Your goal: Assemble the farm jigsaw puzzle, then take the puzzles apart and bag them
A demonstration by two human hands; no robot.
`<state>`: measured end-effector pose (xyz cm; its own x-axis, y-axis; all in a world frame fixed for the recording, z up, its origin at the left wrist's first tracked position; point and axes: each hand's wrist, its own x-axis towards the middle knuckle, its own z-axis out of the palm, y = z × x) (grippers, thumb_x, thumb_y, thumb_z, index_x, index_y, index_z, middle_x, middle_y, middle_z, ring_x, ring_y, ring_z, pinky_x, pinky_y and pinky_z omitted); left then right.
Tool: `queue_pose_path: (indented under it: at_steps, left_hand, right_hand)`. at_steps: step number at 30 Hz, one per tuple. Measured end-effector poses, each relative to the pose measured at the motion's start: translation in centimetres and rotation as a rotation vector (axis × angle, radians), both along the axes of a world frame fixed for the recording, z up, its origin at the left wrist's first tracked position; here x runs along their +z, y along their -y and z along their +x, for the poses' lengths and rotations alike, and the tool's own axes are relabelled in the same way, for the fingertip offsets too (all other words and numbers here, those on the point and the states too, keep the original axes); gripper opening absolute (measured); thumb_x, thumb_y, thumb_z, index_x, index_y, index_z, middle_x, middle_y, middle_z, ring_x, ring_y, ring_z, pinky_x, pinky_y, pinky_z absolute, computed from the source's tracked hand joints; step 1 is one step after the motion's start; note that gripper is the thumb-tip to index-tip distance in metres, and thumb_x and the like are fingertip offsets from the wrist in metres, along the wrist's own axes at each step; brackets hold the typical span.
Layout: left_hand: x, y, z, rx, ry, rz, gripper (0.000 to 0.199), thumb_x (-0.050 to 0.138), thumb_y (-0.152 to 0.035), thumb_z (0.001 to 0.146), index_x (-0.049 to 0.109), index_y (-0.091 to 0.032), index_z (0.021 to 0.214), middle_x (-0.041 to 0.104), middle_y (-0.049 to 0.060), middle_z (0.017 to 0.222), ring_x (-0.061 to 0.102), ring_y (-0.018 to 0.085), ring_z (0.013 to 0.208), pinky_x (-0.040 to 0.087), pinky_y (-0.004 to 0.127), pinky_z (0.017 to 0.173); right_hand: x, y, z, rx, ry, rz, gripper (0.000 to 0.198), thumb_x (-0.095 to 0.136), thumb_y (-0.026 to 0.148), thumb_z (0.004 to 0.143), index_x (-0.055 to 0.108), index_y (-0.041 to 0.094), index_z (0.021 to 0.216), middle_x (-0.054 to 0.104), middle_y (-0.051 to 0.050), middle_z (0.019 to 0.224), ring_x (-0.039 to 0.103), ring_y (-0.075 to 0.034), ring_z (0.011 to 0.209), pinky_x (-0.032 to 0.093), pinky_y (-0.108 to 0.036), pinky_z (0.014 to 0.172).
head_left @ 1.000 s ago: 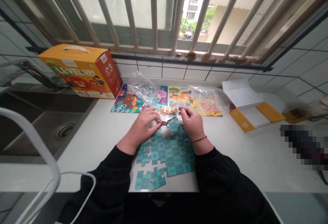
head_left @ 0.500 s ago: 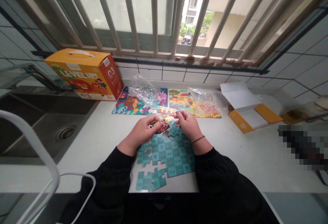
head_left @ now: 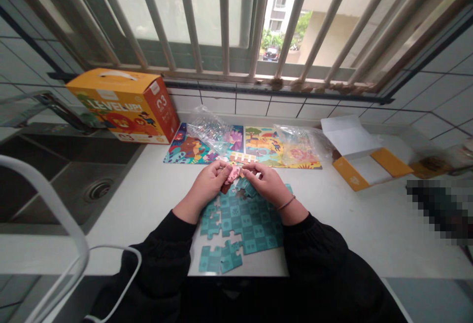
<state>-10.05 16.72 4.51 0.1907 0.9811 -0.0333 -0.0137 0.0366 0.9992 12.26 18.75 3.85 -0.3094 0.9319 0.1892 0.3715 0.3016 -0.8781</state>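
My left hand is closed on a few colourful puzzle pieces, with pink and dark red showing on them. Close beside it, the thumb and fingers of my right hand pinch the edge of a small orange-toned puzzle piece, mostly covered by the fingertips. Beneath both hands lie teal checkered puzzle pieces, many joined into one sheet. A smaller joined group sits apart at the near left. A loose teal piece lies tilted under my right fingers.
Two finished-looking picture boards lie behind the hands, with crumpled clear plastic bags on them. An orange carton stands at back left beside the sink. An opened small box lies right. A white cable crosses the left foreground.
My hands have come closer together. The pieces in my left hand now show a pink face, and my right hand has moved slightly down from the strip of orange pieces behind.
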Motion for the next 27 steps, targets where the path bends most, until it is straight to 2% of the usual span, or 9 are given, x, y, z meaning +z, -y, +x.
queue_pose_path:
  at_steps: [3,6,9,11,15,21,24,27]
  left_hand:
    - [0.1,0.2,0.3,-0.086,0.027,-0.042,0.058,0.08,-0.071,0.088,0.061,-0.021,0.109,0.07,-0.002,0.077,0.062,0.012,0.059,0.047,0.024,0.057]
    - [-0.2,0.0,0.2,-0.115,0.034,0.002,0.067,0.084,-0.071,0.085,0.06,-0.021,0.123,0.078,0.006,0.097,0.076,0.021,0.084,0.059,0.032,0.077]
    - [-0.7,-0.6,-0.1,0.003,-0.061,0.127,0.069,0.08,-0.075,0.087,0.062,-0.02,0.126,0.076,0.015,0.126,0.074,0.028,0.119,0.059,0.04,0.1]
    - [-1.0,-0.9,-0.4,0.093,-0.115,0.15,0.068,0.07,-0.079,0.092,0.064,-0.02,0.126,0.074,0.016,0.134,0.069,0.03,0.129,0.056,0.042,0.106]
    - [-1.3,-1.0,-0.7,0.153,-0.14,0.097,0.069,0.057,-0.083,0.097,0.064,-0.021,0.124,0.076,0.013,0.128,0.071,0.027,0.123,0.058,0.039,0.098]
    - [-1.4,-1.0,-0.7,0.152,-0.181,0.082,0.067,0.063,-0.081,0.095,0.065,-0.02,0.124,0.077,0.013,0.124,0.072,0.025,0.113,0.059,0.035,0.088]
    - [-1.0,-1.0,-0.5,0.123,-0.172,0.098,0.069,0.068,-0.08,0.092,0.067,-0.019,0.123,0.078,0.014,0.122,0.073,0.026,0.11,0.059,0.036,0.087]
    - [-0.5,-0.7,-0.2,0.057,-0.145,0.094,0.069,0.073,-0.077,0.09,0.069,-0.018,0.125,0.08,0.014,0.119,0.075,0.027,0.105,0.059,0.036,0.085]
  right_hand:
    - [0.4,0.2,-0.2,0.068,-0.058,-0.066,0.037,0.069,0.056,0.1,0.084,0.023,0.102,0.084,-0.006,0.102,0.074,-0.022,0.089,0.057,-0.033,0.082]
    - [0.6,0.3,-0.1,0.067,-0.178,-0.145,0.039,0.071,0.06,0.097,0.081,0.022,0.093,0.082,-0.005,0.094,0.073,-0.021,0.086,0.057,-0.033,0.081]
    - [0.6,0.0,0.3,0.002,-0.4,-0.229,0.041,0.072,0.064,0.094,0.076,0.023,0.09,0.079,-0.005,0.093,0.072,-0.02,0.086,0.057,-0.032,0.08]
    - [0.6,-0.3,0.6,-0.066,-0.52,-0.29,0.045,0.071,0.068,0.092,0.072,0.023,0.09,0.076,-0.004,0.09,0.069,-0.019,0.081,0.056,-0.031,0.074]
    - [0.5,-0.7,1.1,-0.186,-0.468,-0.32,0.052,0.08,0.073,0.079,0.07,0.022,0.086,0.066,-0.001,0.074,0.053,-0.014,0.064,0.047,-0.027,0.059]
    - [0.9,-0.7,1.0,-0.108,-0.62,-0.436,0.053,0.086,0.071,0.073,0.068,0.022,0.084,0.06,0.003,0.072,0.042,-0.01,0.058,0.037,-0.025,0.052]
    - [0.7,-0.7,1.0,-0.138,-0.604,-0.399,0.052,0.085,0.071,0.074,0.068,0.023,0.083,0.058,0.004,0.067,0.042,-0.011,0.056,0.036,-0.026,0.052]
    - [0.4,-0.7,1.1,-0.184,-0.475,-0.31,0.051,0.081,0.072,0.08,0.072,0.022,0.082,0.057,0.004,0.062,0.045,-0.012,0.054,0.038,-0.027,0.054]
